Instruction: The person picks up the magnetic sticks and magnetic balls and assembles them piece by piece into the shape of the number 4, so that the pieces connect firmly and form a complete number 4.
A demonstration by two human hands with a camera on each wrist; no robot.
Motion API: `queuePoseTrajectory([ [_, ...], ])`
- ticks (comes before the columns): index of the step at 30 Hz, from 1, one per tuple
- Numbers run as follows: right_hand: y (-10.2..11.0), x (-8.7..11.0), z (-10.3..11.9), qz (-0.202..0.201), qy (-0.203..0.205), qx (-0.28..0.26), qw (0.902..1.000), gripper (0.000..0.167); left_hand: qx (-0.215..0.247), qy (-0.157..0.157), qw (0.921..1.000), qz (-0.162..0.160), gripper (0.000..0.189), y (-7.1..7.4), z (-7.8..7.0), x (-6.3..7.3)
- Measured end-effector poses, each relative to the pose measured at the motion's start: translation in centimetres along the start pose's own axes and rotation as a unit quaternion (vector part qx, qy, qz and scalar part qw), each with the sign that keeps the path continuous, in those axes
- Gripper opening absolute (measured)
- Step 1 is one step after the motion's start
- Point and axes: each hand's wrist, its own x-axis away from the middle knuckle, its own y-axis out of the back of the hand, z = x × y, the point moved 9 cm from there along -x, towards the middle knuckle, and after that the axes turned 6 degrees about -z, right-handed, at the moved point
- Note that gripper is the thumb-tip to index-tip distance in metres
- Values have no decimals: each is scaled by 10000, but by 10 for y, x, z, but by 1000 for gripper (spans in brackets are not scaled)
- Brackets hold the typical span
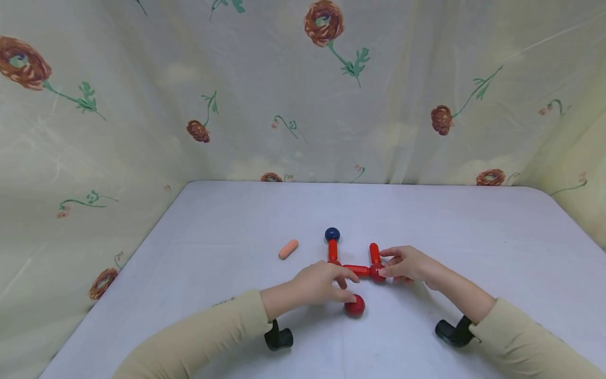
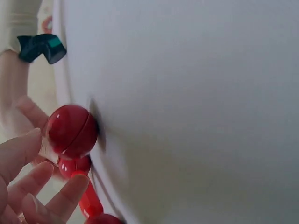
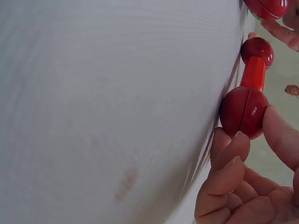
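Observation:
On the table lies a joined piece of red rods and balls. One rod (image 1: pixel 333 249) runs from a blue ball (image 1: pixel 332 235) to a red ball partly hidden behind my left hand (image 1: pixel 317 284). A crosswise rod (image 1: pixel 357 270) joins that to a corner ball (image 1: pixel 377 272), from which another rod (image 1: pixel 374 253) points away. My right hand (image 1: pixel 412 265) holds the corner ball between thumb and fingers. A separate red ball (image 1: pixel 354 306) sits nearer me, my left thumb at its edge. The left fingers are spread loosely above, near the crosswise rod.
A loose pinkish-orange rod (image 1: pixel 288 249) lies left of the joined piece. The white-covered table (image 1: pixel 227 221) is bounded at the back and left by a flowered curtain (image 1: pixel 265 95). Black devices (image 1: pixel 278 337) are strapped at both wrists.

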Motion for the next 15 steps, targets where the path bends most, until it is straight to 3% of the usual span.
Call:
queuePoseTrajectory([
  [6,0,0,2,-18,42,24,10000,65,56,156,9995,259,36,-12,1,3],
  [15,0,1,2,-21,75,67,9999,65,198,78,9994,284,34,-17,1,2],
])
